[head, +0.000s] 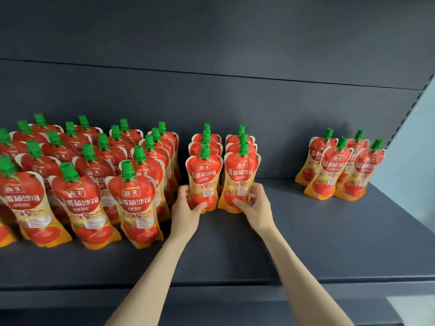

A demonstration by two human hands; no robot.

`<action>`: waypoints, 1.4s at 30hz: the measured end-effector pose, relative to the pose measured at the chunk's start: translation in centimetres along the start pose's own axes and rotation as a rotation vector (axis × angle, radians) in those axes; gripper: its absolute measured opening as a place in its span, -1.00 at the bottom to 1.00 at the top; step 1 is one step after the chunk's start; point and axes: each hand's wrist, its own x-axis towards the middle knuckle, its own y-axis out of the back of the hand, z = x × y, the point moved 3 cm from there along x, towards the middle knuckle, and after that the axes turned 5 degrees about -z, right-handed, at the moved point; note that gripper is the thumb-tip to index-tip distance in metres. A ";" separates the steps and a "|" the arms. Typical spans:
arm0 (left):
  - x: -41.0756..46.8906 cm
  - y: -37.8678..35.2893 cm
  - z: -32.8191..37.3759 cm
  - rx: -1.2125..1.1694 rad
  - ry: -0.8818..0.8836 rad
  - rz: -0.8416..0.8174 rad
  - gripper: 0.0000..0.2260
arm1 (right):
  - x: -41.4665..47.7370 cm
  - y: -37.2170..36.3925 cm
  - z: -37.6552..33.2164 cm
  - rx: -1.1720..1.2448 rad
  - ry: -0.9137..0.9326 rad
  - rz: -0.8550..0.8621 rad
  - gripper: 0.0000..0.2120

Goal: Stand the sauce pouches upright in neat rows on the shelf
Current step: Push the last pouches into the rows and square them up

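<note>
Red and orange sauce pouches with green caps stand on a dark grey shelf. Two short rows stand side by side in the middle. My left hand grips the lower part of the front pouch of the left row. My right hand grips the lower part of the front pouch of the right row. Both pouches are upright with their bases on the shelf. More pouches stand behind each of them, partly hidden.
A large block of upright pouches fills the shelf's left side, close to my left hand. A small group of several pouches stands at the far right. The shelf's back panel rises behind; its front edge is near me.
</note>
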 end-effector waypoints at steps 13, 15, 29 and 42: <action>0.7 -0.7 0.0 0.015 -0.050 0.110 -0.56 | 0.2 0.2 0.9 -0.120 -0.022 -0.020 -0.60; 0.6 -0.7 -0.1 0.008 -0.058 0.081 -0.53 | 0.3 0.1 1.0 -0.116 -0.024 -0.022 -0.60; 0.0 -0.6 0.3 0.091 -0.057 0.172 -0.48 | 0.1 0.2 0.9 -0.134 -0.022 -0.012 -0.63; 0.4 -0.8 -0.3 0.173 -0.031 0.165 -0.46 | 0.3 0.7 1.1 -0.163 -0.031 -0.045 -0.63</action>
